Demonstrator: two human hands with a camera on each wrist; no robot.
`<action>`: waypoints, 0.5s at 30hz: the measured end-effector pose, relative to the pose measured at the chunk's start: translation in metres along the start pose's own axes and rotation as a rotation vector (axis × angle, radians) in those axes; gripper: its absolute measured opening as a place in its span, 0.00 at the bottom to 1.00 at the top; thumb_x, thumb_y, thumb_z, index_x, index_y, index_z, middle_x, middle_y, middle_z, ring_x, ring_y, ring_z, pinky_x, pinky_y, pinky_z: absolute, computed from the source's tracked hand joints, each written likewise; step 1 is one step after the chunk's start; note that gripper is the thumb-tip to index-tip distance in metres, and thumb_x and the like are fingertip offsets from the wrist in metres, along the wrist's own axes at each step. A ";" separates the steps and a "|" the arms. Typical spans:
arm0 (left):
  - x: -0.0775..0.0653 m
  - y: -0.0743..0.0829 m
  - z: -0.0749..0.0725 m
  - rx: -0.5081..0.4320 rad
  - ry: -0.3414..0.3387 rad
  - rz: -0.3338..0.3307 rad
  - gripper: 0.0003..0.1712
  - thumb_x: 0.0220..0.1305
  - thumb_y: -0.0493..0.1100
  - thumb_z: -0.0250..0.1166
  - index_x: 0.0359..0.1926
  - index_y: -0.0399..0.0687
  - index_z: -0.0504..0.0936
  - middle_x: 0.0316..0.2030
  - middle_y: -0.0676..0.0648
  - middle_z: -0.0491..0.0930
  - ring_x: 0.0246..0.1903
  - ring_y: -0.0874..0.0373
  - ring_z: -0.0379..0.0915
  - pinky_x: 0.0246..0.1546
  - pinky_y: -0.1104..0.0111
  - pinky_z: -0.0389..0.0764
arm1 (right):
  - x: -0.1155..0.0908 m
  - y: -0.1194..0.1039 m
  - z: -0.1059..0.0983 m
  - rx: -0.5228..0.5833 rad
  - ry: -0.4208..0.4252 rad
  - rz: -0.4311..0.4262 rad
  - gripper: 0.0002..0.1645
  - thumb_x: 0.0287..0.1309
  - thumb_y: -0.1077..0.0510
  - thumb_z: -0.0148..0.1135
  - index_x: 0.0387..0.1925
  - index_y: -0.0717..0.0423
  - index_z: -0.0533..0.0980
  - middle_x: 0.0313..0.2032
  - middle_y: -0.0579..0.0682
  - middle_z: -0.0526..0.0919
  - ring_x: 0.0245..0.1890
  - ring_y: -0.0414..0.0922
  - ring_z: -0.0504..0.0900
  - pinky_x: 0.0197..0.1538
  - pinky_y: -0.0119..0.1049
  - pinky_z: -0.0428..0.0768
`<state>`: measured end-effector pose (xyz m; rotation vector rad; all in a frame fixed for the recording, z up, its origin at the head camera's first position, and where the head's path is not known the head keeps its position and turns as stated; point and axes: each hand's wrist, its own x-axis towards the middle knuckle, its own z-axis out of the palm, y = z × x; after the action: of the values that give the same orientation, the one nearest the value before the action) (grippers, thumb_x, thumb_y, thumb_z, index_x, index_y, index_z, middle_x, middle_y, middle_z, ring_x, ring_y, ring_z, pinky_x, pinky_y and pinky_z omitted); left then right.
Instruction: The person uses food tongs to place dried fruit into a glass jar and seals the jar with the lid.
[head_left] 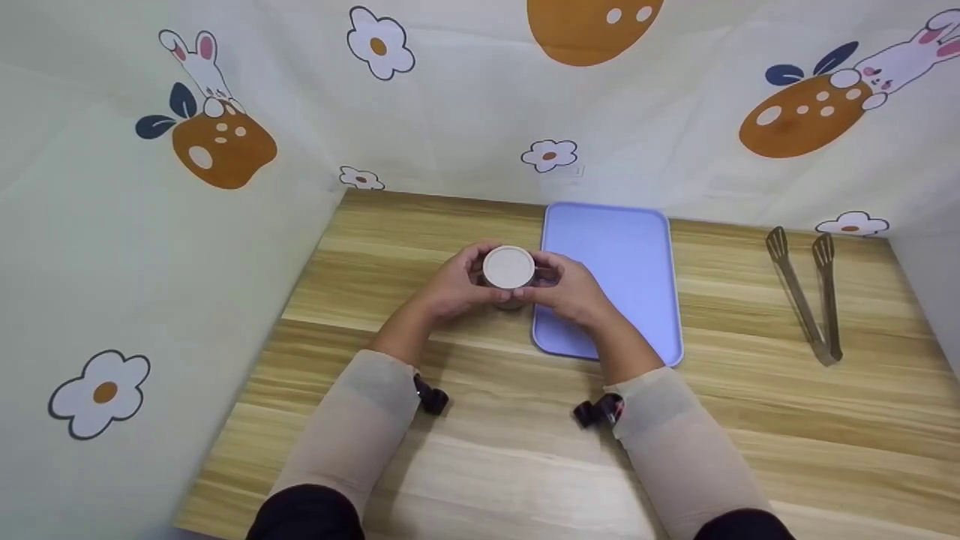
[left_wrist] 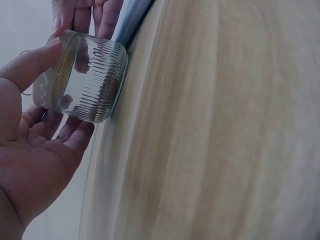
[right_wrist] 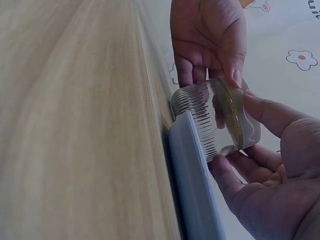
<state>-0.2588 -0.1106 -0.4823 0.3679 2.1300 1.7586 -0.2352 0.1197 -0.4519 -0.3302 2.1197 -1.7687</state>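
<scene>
A glass jar point(left_wrist: 97, 80) with a ribbed lower wall and a round pale lid point(head_left: 509, 267) stands upright at the table's middle, just left of the blue tray. My left hand point(head_left: 459, 285) grips it from the left, thumb at the lid's near edge and fingers curled round the far side. From the right, my right hand point(head_left: 568, 291) holds the same jar, its thumb against the lid's rim and its fingertips low on the glass. Both thumb tips nearly meet at the front. In the right wrist view the tray's raised edge point(right_wrist: 192, 160) overlaps the jar's base.
The blue tray point(head_left: 611, 255) lies partly under my right wrist. Metal tongs point(head_left: 806, 300) lie spread on the wooden table point(head_left: 487, 442) at the right. A patterned cloth wall point(head_left: 450, 112) borders the table at the back and the sides.
</scene>
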 end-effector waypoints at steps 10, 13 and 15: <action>0.002 -0.007 0.004 0.027 0.046 0.049 0.49 0.43 0.45 0.82 0.67 0.57 0.68 0.63 0.50 0.74 0.66 0.55 0.68 0.70 0.58 0.66 | 0.000 0.003 -0.002 0.024 -0.004 -0.023 0.45 0.52 0.65 0.73 0.69 0.66 0.63 0.66 0.63 0.73 0.65 0.59 0.73 0.59 0.35 0.80; 0.001 -0.008 0.004 0.042 0.054 0.048 0.50 0.43 0.45 0.82 0.68 0.57 0.67 0.64 0.50 0.73 0.66 0.55 0.67 0.71 0.57 0.65 | 0.001 0.007 -0.003 0.034 -0.011 -0.033 0.46 0.52 0.65 0.73 0.70 0.67 0.61 0.67 0.64 0.70 0.66 0.60 0.72 0.63 0.43 0.78; 0.001 -0.008 0.005 0.049 0.054 0.044 0.52 0.43 0.46 0.82 0.70 0.56 0.65 0.66 0.51 0.71 0.68 0.54 0.66 0.71 0.57 0.64 | 0.003 0.012 -0.004 0.048 -0.009 -0.033 0.49 0.51 0.64 0.74 0.71 0.65 0.59 0.69 0.63 0.68 0.68 0.59 0.69 0.67 0.47 0.74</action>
<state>-0.2577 -0.1076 -0.4907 0.3878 2.2217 1.7620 -0.2396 0.1245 -0.4635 -0.3615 2.0733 -1.8300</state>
